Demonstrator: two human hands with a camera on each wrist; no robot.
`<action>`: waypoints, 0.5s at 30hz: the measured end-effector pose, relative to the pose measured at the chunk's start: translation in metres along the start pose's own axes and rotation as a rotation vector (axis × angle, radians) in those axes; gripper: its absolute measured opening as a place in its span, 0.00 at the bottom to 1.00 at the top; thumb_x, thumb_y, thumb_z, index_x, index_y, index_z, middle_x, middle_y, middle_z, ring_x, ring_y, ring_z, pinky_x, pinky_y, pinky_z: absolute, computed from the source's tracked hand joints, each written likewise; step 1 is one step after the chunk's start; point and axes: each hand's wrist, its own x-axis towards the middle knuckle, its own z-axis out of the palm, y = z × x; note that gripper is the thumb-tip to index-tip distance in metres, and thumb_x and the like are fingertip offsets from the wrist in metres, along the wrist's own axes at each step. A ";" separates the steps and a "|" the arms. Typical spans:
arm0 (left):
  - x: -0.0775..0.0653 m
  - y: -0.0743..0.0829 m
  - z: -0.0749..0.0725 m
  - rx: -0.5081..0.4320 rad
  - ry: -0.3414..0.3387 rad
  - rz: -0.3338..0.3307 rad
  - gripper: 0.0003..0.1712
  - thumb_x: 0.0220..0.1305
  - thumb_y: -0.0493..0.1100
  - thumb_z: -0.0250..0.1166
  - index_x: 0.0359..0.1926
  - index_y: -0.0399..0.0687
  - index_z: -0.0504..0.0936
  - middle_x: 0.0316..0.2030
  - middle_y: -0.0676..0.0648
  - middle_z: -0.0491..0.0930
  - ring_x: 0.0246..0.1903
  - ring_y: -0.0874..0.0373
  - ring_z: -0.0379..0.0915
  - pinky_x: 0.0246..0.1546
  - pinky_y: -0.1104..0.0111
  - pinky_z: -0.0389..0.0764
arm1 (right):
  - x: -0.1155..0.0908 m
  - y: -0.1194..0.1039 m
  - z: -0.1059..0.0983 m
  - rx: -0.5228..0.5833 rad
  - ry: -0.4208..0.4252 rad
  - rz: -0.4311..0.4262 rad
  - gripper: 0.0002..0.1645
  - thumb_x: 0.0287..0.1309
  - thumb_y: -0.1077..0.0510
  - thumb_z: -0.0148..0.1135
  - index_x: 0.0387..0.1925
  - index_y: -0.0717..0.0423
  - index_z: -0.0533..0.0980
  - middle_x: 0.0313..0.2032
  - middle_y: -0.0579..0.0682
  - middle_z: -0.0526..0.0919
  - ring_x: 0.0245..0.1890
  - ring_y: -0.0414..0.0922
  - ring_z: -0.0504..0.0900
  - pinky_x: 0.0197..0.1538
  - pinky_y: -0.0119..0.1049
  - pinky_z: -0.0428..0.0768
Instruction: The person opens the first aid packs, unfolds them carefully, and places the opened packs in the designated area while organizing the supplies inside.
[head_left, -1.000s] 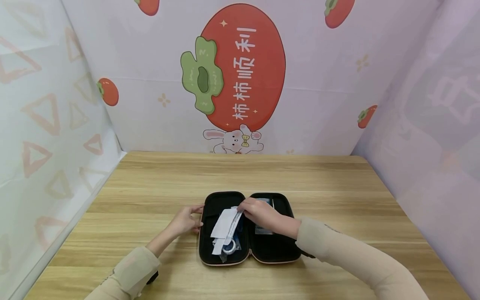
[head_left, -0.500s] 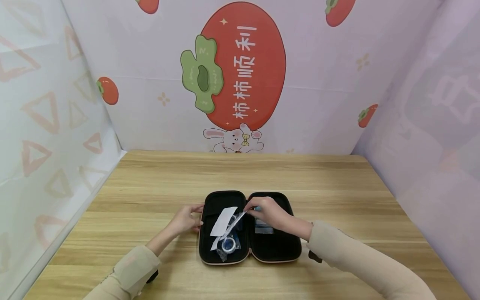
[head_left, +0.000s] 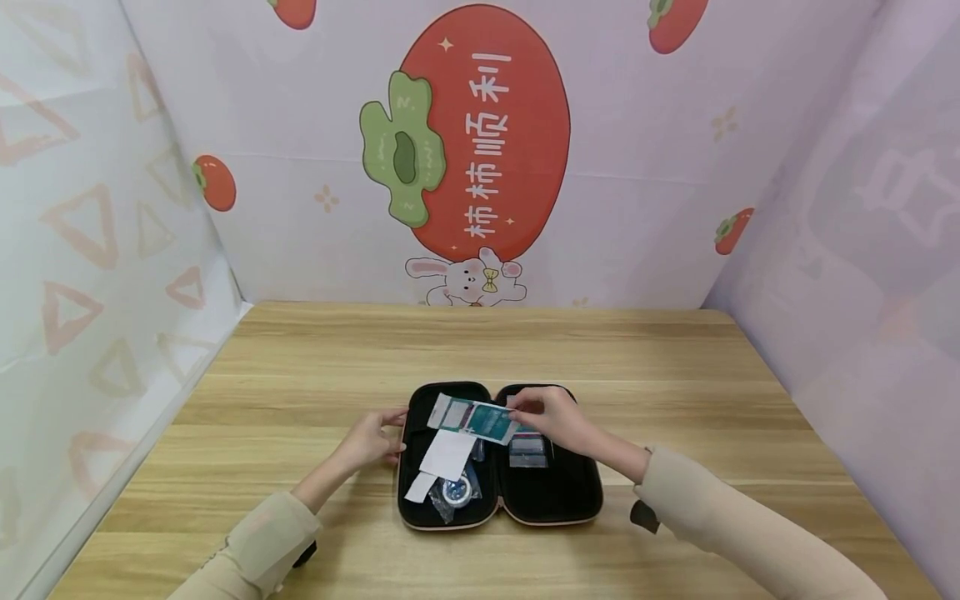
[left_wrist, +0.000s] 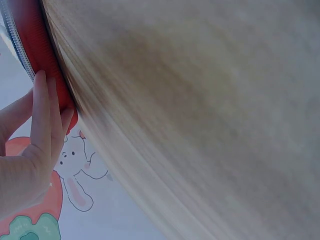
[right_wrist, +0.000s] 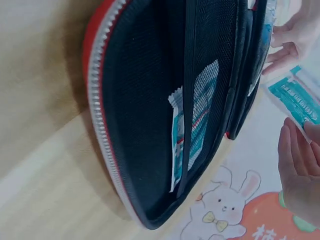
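Wooden table [head_left: 480, 346], right hand [head_left: 553, 417] pinching teal packet [head_left: 489, 422], lettering [right_wrist: 297, 97] blurred, left hand [head_left: 371, 439] straight-fingered against case [head_left: 555, 498]

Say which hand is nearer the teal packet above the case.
Right: the right hand pinches one end of the packet. The left hand touches the case on its left, apart from the packet.

The left hand [left_wrist: 30, 162] stretches its fingers nearly straight, their tips touching the red side of the case [left_wrist: 37, 45], where a pale zipper [left_wrist: 19, 47] runs along one edge. Along the case's opposite edge spreads the wood-grained table [left_wrist: 165, 100], blurred and filling most of the view. Past the case's rounded end, the white backdrop [left_wrist: 120, 215] shows a rabbit [left_wrist: 72, 162] near it and, partly behind the hand, a red fruit [left_wrist: 55, 200] with a green leaf [left_wrist: 35, 225].
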 end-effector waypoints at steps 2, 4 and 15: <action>0.000 0.000 0.000 -0.003 0.000 -0.006 0.34 0.43 0.18 0.55 0.57 0.24 0.61 0.47 0.26 0.70 0.15 0.56 0.72 0.19 0.64 0.81 | -0.003 0.001 -0.002 0.068 -0.012 0.059 0.08 0.53 0.64 0.58 0.36 0.62 0.78 0.33 0.53 0.81 0.32 0.41 0.79 0.34 0.32 0.81; 0.000 0.000 0.000 -0.013 -0.001 -0.006 0.34 0.44 0.18 0.55 0.57 0.24 0.61 0.46 0.26 0.70 0.16 0.55 0.73 0.19 0.64 0.81 | -0.007 0.004 -0.004 0.139 -0.024 0.112 0.10 0.53 0.65 0.57 0.38 0.66 0.76 0.33 0.56 0.80 0.31 0.43 0.79 0.34 0.39 0.82; -0.001 0.000 -0.001 -0.024 -0.008 -0.010 0.34 0.44 0.18 0.55 0.57 0.24 0.60 0.47 0.25 0.69 0.17 0.55 0.73 0.20 0.62 0.82 | -0.027 0.021 -0.020 0.354 0.023 0.241 0.15 0.52 0.70 0.54 0.42 0.78 0.70 0.32 0.63 0.78 0.29 0.41 0.78 0.34 0.46 0.81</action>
